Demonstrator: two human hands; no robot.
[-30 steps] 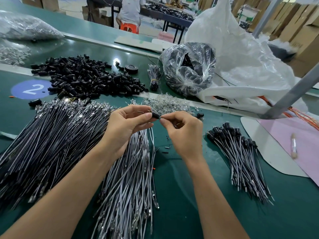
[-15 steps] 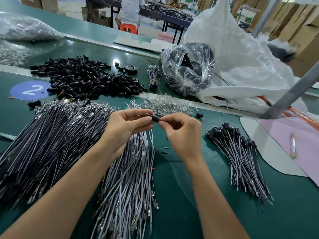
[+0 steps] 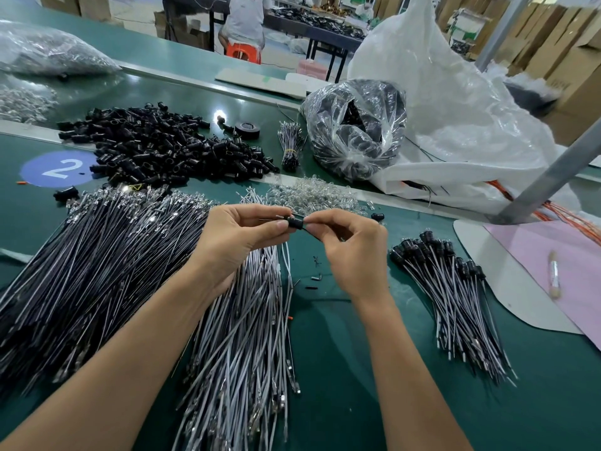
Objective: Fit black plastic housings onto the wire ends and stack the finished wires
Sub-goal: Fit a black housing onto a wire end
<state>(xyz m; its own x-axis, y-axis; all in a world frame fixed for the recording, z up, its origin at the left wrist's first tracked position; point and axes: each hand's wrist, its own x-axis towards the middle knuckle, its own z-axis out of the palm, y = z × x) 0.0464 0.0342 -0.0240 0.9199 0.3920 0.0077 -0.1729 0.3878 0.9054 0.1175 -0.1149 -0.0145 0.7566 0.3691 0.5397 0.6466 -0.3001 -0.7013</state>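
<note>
Through the head camera I am watching both hands working just above the centre of the counter (image 3: 341, 369). The left hand (image 3: 240, 242) and the right hand (image 3: 351, 252) are meeting fingertip to fingertip, each pinching one end of a single black housing (image 3: 295, 222). I am judging this as a fitting in progress, though I cannot tell whether the wire end is seated yet.

At 3 o'clock a modest finished stack (image 3: 455, 294) is lying fanned out, housings pointing towards 12. Far more is waiting: a broad heap of black wires (image 3: 81, 271) is filling 9 o'clock, a heap of grey wires (image 3: 247, 320) is running down to 6, and a big mound of loose housings (image 3: 162, 148) is sitting at 11. I am reckoning the job is at an early stage.

As for containers, a clear bag (image 3: 357, 125) at 1 o'clock is lying open, holding dark parts that I cannot make out singly. Behind it a large white sack (image 3: 455, 109) is slumping towards 2, with orange wires showing at its lower edge.
</note>
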